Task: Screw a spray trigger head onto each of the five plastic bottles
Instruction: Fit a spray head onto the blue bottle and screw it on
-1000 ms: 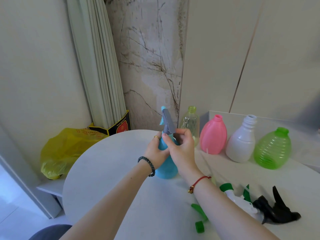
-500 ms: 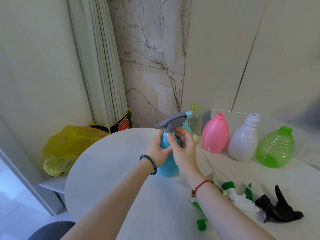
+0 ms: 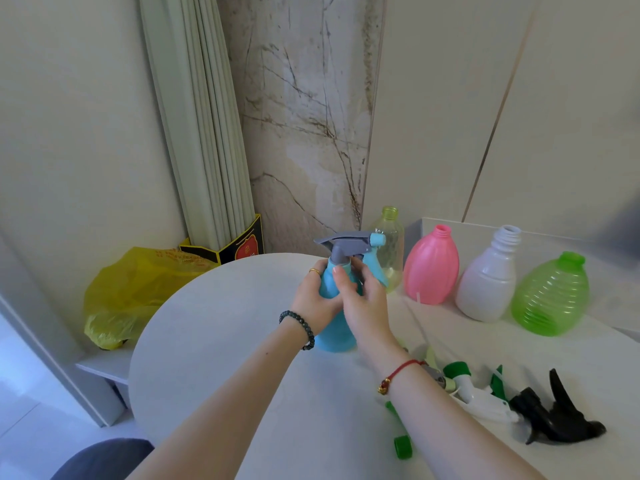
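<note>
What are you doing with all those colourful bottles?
A person is putting a grey spray trigger head on the blue bottle. The left hand holds the bottle on the table and the right hand is at its neck. Four bottles at the back have open necks.

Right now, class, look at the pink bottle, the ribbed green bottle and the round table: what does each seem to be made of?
Pink bottle: likely opaque plastic with a soft sheen; moulded vertical ridges and a threaded neck.
Ribbed green bottle: thin see-through plastic, glossy; light passes through its rings.
Round table: a pale matte top, perhaps stone or laminate; the look leaves it open.
</note>
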A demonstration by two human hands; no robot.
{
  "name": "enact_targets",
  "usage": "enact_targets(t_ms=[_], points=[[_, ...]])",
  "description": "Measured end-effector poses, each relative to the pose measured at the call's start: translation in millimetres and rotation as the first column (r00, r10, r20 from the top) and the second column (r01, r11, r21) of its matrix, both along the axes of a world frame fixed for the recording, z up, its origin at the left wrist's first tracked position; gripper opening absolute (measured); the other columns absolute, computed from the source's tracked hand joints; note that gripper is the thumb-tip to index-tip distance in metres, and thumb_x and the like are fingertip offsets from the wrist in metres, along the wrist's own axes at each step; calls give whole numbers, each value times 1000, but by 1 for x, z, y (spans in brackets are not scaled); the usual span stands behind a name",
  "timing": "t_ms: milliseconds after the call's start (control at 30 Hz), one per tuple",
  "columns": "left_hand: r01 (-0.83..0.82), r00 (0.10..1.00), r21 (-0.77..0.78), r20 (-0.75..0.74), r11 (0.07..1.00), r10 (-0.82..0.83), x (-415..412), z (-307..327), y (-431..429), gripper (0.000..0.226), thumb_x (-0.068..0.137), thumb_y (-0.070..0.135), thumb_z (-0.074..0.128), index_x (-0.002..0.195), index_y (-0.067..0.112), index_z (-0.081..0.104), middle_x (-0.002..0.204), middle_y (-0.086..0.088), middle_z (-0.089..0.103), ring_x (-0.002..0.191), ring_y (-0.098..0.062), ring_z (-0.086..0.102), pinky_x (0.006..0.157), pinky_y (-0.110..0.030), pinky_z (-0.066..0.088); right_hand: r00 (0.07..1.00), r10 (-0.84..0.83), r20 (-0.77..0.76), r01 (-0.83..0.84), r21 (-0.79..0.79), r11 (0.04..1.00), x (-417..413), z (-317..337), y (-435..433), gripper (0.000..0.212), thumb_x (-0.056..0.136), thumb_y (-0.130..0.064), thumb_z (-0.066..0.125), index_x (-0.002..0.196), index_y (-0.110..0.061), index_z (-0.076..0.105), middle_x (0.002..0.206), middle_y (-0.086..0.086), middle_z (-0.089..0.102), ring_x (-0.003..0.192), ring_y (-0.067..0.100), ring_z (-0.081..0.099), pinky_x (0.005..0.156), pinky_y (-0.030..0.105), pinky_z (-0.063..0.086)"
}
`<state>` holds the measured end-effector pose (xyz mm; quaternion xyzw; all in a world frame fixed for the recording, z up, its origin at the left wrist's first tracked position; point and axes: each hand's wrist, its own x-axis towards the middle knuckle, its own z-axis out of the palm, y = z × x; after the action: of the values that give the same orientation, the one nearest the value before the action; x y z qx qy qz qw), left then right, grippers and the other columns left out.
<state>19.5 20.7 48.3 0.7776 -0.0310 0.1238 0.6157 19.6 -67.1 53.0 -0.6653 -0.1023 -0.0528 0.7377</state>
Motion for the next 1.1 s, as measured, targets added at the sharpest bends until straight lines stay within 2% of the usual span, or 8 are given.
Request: enact_targets(t_ms=[133, 233, 333, 433, 600, 767, 933, 1100], points=[[-18, 1000, 33, 23, 999, 18, -1, 0, 0, 33, 75, 17, 68, 97, 32, 49, 92, 11, 61, 91, -10, 59, 79, -22, 48, 996, -82, 44, 79, 61, 995, -1, -1, 3, 27, 72, -22, 74, 92, -20, 57, 89, 0, 63, 82, 12, 59, 61, 3, 41], [-3, 1000, 12, 19, 1000, 3, -2, 0, 0, 35, 76, 15, 67, 105, 21, 50, 97, 1, 63, 98, -19, 60, 87, -34, 49, 990, -22, 139, 24, -11, 1000, -2, -3, -1, 27, 75, -26, 72, 97, -27, 56, 94, 0, 65, 88, 10, 62, 66, 5, 44], [15, 1000, 0, -8, 1000, -15, -2, 0, 1, 35, 77, 15, 66, 101, 32, 48, 96, 3, 62, 94, -17, 60, 85, -33, 49, 971, 85, 221, -42, -193, 980, -4, -9, -6, 25, 83, -31, 59, 103, -44, 52, 101, -6, 64, 97, 4, 58, 83, 17, 46], [11, 1000, 8, 9, 1000, -11, -2, -2, 1, 29, 78, 18, 65, 99, 32, 50, 86, 9, 61, 82, -8, 60, 76, -26, 49, 959, 138, 248, -68, -269, 961, -3, -16, -17, 37, 88, -28, 55, 124, -32, 47, 125, -7, 57, 118, 4, 50, 100, 22, 40], [-10, 1000, 11, 20, 1000, 9, -2, -1, -1, 36, 71, 32, 65, 103, 25, 49, 92, 1, 62, 87, -15, 60, 79, -29, 50, 928, 69, 365, 6, -200, 980, -1, -8, -35, 17, 85, -20, 58, 94, -35, 60, 104, -21, 63, 104, 0, 57, 91, 27, 49], [-7, 1000, 22, 7, 1000, 7, -1, -2, 0, 33, 76, 28, 64, 105, 27, 48, 96, 1, 64, 91, -16, 62, 83, -32, 52, 949, 233, 213, -189, -207, 960, 9, 12, -24, 35, 89, -15, 52, 110, -43, 50, 113, -11, 62, 107, 7, 56, 90, 26, 46], [-21, 1000, 15, 12, 1000, 21, 0, -4, -1, 38, 72, 30, 63, 106, 32, 46, 90, 12, 61, 84, -3, 61, 72, -17, 49, 985, 67, 158, -38, -183, 982, 16, 19, -22, 32, 70, -14, 75, 86, -36, 57, 93, -17, 64, 95, 0, 60, 86, 28, 50], [-40, 999, 20, -4, 999, 40, 0, -5, 0, 43, 75, 25, 66, 112, 26, 45, 97, 6, 62, 88, -2, 59, 75, -15, 48, 978, 178, 108, -144, -263, 954, 14, 20, -19, 28, 79, -25, 66, 105, -32, 57, 101, -18, 62, 101, -1, 55, 93, 28, 45]])
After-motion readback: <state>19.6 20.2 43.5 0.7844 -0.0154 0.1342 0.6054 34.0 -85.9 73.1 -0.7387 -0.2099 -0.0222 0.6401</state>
